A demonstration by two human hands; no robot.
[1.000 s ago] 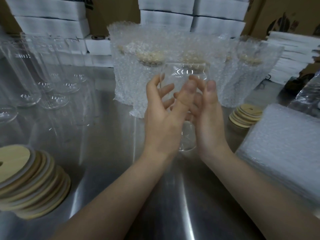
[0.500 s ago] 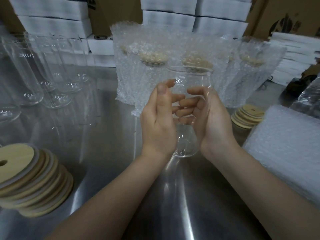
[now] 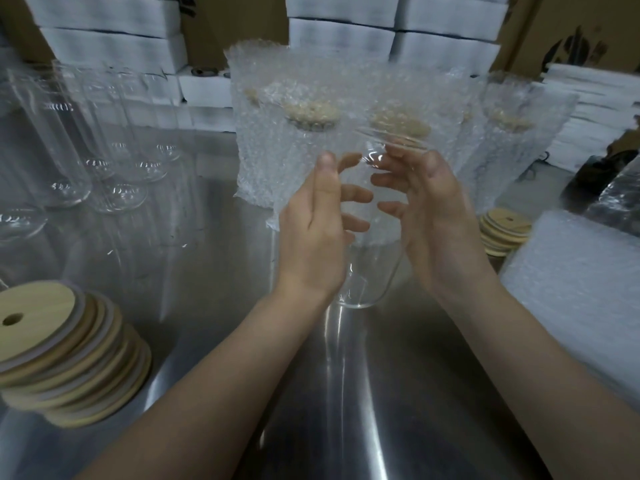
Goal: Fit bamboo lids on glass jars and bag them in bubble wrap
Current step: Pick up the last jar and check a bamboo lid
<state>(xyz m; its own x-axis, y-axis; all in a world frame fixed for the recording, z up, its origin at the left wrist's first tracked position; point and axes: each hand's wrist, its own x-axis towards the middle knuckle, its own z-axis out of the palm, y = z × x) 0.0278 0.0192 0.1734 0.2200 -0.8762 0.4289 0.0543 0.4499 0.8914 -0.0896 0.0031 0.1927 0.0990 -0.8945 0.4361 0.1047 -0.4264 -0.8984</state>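
Jar [image 3: 372, 275] between left fingers [image 3: 356, 197] and right fingers [image 3: 391, 206]

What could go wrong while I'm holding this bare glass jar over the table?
The glass jar, lidless, is held over the steel table between the left hand and right hand; a slip could drop and crack it. The bagged jars stand close behind, so tilting it forward might knock them.

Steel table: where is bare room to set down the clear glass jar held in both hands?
Bare steel table lies between the stack of round bamboo lids and the left hand, and below the clear glass jar. Crowded: bubble-wrapped jars behind, bubble-wrap bags right.
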